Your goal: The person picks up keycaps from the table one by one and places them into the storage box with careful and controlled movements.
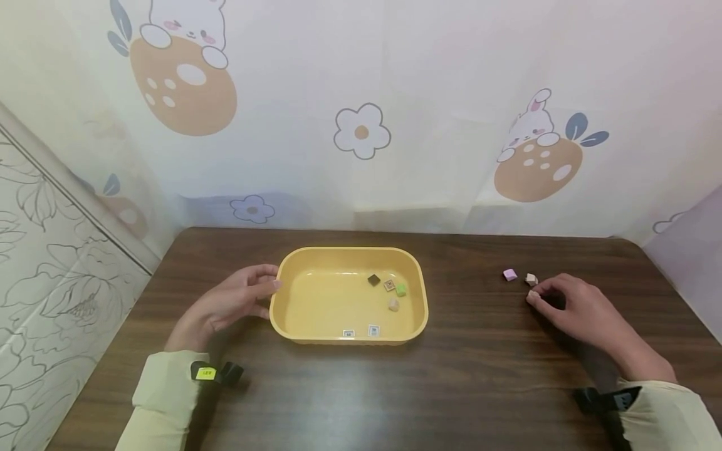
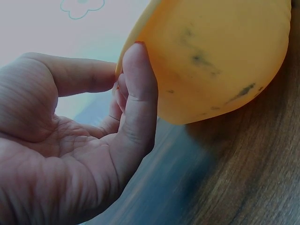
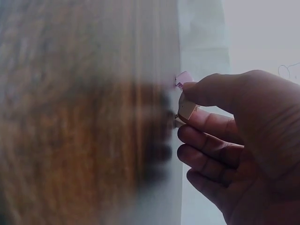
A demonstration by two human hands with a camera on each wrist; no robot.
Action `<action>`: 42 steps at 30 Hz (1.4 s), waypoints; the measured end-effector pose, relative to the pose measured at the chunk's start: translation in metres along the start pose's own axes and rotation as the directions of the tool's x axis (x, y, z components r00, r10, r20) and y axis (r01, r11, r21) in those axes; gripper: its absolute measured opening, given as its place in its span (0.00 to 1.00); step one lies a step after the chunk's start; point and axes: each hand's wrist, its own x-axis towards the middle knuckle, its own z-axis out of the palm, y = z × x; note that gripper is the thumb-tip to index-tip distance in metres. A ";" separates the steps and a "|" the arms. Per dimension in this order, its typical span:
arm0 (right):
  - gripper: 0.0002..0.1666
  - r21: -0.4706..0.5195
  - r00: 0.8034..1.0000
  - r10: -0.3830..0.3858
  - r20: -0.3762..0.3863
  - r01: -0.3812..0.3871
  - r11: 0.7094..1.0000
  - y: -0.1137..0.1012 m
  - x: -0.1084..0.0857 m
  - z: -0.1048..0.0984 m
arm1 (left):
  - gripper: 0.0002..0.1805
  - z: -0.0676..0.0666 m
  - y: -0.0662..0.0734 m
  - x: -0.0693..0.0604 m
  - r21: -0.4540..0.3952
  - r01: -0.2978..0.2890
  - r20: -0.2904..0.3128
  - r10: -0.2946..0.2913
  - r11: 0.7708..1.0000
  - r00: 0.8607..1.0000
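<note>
A yellow tray (image 1: 316,307) stands on the table, and my left hand (image 1: 245,291) grips its left rim between thumb and fingers. In the left wrist view, the left hand (image 2: 93,126) pinches the edge of the tray (image 2: 220,56). Far to the right, my right hand (image 1: 581,313) is low over the tabletop by a small beige block (image 1: 531,279) and a pink block (image 1: 510,274). The right wrist view has the right hand (image 3: 234,136) pinching a small beige block (image 3: 188,108) between thumb and index finger; the pink block (image 3: 184,78) is just beyond the thumb.
Inside the tray lie a dark brown block (image 1: 374,280), a patterned tile (image 1: 390,285), a green block (image 1: 400,289), a beige cube (image 1: 393,304) and two pale tiles, one (image 1: 374,330) by the near wall. A printed curtain (image 1: 429,125) hangs behind the dark wooden table (image 1: 350,401).
</note>
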 end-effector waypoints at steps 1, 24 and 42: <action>0.14 0.001 1.000 0.003 0.003 -0.003 1.000 -0.001 0.000 0.000 | 0.26 0.000 0.000 0.000 0.001 0.000 0.000 0.000 1.000 1.000; 0.12 0.010 0.999 -0.029 -0.025 0.029 1.000 -0.023 0.011 -0.003 | 0.29 -0.002 -0.001 -0.001 -0.003 -0.003 0.009 0.003 1.000 1.000; 0.12 0.049 0.996 -0.071 -0.047 0.073 0.996 -0.041 0.022 -0.007 | 0.27 0.002 0.001 -0.003 0.009 0.002 -0.013 -0.002 1.000 1.000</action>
